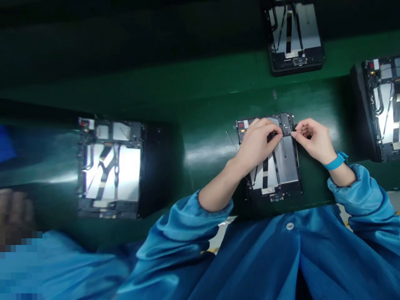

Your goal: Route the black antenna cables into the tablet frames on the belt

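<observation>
An open tablet (109, 168) lies on the green workbench (200, 96), its flat cables already laid across it. Next along, on a second open tablet (289, 160), the closed left hand (258, 143) and pinching right hand (312, 139) grip a small dark part (286, 133) near its top edge. A third tablet (383, 108) sits at far right.

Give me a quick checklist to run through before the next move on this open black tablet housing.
1. Blue wrist strap on the right wrist: ok, worn snugly.
2. Open black tablet housing flat on the glossy green work surface: ok.
3. Left hand and right hand both at the small black part near the housing's upper edge: ok.
4. That small black part seated: cannot tell, fingers cover it.
5. Flat black ribbon cables lying along the silver panel: ok.
6. Neighbouring open housing on the left kept apart: ok, a gap shows.
</observation>
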`<act>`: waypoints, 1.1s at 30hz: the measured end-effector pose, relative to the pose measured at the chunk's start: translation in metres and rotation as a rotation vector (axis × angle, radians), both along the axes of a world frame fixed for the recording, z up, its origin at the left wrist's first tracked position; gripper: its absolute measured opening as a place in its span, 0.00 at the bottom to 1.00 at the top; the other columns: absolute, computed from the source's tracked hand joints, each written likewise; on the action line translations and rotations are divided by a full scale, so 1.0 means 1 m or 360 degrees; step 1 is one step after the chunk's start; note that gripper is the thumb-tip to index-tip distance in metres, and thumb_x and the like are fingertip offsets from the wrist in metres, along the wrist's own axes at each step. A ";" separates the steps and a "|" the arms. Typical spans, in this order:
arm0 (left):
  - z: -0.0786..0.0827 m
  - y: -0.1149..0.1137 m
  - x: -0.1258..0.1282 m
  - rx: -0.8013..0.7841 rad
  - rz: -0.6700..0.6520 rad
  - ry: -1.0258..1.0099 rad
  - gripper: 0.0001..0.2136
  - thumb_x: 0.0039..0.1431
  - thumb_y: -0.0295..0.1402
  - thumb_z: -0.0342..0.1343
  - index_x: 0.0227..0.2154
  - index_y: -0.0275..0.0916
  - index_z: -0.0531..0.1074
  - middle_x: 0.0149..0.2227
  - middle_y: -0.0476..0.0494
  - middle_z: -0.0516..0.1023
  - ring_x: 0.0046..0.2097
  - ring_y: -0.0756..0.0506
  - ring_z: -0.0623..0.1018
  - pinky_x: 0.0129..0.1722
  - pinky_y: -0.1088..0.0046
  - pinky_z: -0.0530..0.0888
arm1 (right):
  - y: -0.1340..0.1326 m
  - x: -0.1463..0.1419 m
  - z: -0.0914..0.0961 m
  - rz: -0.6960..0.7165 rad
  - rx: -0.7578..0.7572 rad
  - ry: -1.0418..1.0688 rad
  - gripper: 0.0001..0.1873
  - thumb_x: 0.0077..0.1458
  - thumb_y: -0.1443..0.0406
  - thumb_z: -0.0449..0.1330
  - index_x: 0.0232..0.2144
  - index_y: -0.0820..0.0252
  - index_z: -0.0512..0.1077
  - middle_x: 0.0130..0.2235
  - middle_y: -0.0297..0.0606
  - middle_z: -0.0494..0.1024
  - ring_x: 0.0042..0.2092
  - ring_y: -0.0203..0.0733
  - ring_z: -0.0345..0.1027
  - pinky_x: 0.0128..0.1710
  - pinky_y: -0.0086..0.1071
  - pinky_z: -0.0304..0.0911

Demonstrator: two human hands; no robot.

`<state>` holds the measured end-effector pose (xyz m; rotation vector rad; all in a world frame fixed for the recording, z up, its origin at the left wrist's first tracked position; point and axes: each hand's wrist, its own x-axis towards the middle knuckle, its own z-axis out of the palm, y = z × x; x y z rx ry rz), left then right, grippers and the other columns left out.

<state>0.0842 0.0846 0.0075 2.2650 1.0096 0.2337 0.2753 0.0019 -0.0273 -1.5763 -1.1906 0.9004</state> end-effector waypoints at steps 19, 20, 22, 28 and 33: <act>0.004 0.019 0.007 -0.0148 -0.0026 -0.0063 0.06 0.61 0.29 0.60 0.30 0.41 0.81 0.34 0.46 0.83 0.41 0.43 0.78 0.50 0.60 0.75 | 0.001 0.010 0.003 0.0029 -0.0060 -0.0059 0.05 0.53 0.63 0.66 0.31 0.54 0.72 0.29 0.30 0.78 0.29 0.36 0.69 0.32 0.32 0.69; 0.002 0.019 0.008 -0.0126 -0.0031 -0.0056 0.06 0.60 0.29 0.60 0.30 0.41 0.81 0.34 0.46 0.83 0.40 0.43 0.78 0.50 0.60 0.75 | 0.001 0.011 0.003 0.0026 -0.0060 -0.0054 0.06 0.53 0.63 0.67 0.31 0.55 0.72 0.29 0.30 0.78 0.29 0.36 0.69 0.32 0.32 0.69; 0.001 0.018 0.010 -0.0065 -0.0039 -0.0008 0.06 0.61 0.29 0.59 0.30 0.40 0.81 0.34 0.45 0.82 0.40 0.43 0.78 0.50 0.60 0.75 | 0.001 0.012 0.002 0.0013 -0.0051 -0.0026 0.08 0.53 0.61 0.68 0.31 0.55 0.72 0.29 0.30 0.77 0.29 0.35 0.69 0.32 0.32 0.69; 0.004 0.012 0.016 0.0064 -0.0171 -0.0038 0.07 0.65 0.29 0.58 0.40 0.39 0.82 0.43 0.40 0.81 0.47 0.39 0.78 0.52 0.58 0.73 | 0.005 0.007 0.011 -0.0065 0.0060 0.0114 0.13 0.51 0.57 0.72 0.31 0.54 0.72 0.30 0.30 0.77 0.30 0.35 0.69 0.31 0.32 0.67; 0.000 0.006 0.015 0.0001 -0.0014 -0.0200 0.06 0.67 0.30 0.57 0.36 0.39 0.79 0.37 0.44 0.79 0.43 0.42 0.77 0.49 0.62 0.73 | 0.014 -0.004 0.014 0.0025 0.0042 0.0165 0.13 0.54 0.56 0.70 0.34 0.53 0.71 0.33 0.31 0.78 0.33 0.37 0.72 0.34 0.34 0.70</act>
